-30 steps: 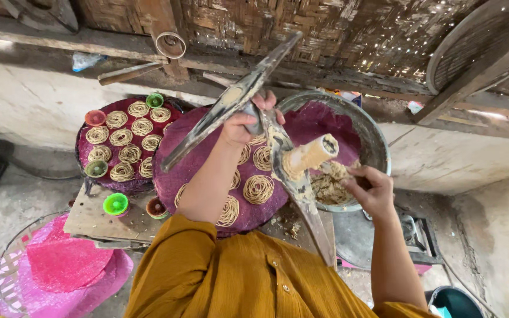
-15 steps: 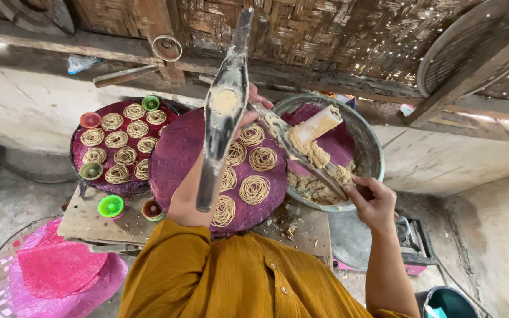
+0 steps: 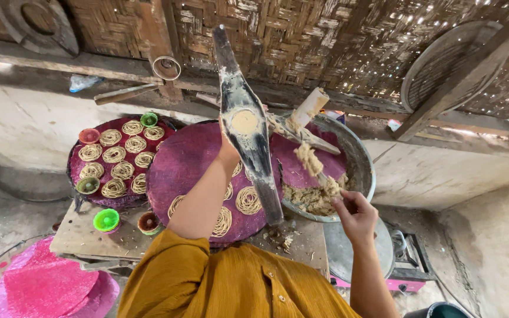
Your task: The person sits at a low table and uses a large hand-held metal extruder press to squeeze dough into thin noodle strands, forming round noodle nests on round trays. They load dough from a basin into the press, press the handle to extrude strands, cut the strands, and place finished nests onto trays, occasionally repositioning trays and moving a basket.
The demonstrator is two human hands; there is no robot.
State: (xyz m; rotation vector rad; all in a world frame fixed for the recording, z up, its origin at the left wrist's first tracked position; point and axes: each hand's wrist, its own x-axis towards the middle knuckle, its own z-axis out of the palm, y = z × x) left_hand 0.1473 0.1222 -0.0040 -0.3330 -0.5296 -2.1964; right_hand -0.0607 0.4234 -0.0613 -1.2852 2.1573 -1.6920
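My left hand (image 3: 228, 154) grips a long wooden noodle press (image 3: 245, 123) and holds it up almost upright over the purple round mat (image 3: 178, 165). The round hole in the press is filled with pale dough. The press's second arm, with a pale cylindrical plunger (image 3: 308, 106), is swung open to the right. My right hand (image 3: 354, 215) pinches a strand of dough (image 3: 308, 159) that stretches up from the dough heap in the metal bowl (image 3: 365, 165). Several noodle coils (image 3: 247, 200) lie on the purple mat below the press.
A second round tray (image 3: 119, 197) at the left carries several noodle coils and small coloured cups. A green cup (image 3: 106, 219) and a brown cup (image 3: 148, 222) sit on the wooden board (image 3: 75, 238). Pink mats (image 3: 42, 285) lie lower left; a stove (image 3: 410, 259) stands lower right.
The press has swung from a slant to nearly upright and its plunger arm has opened to the right. My right hand has shifted from the press arm to the dough above the bowl.
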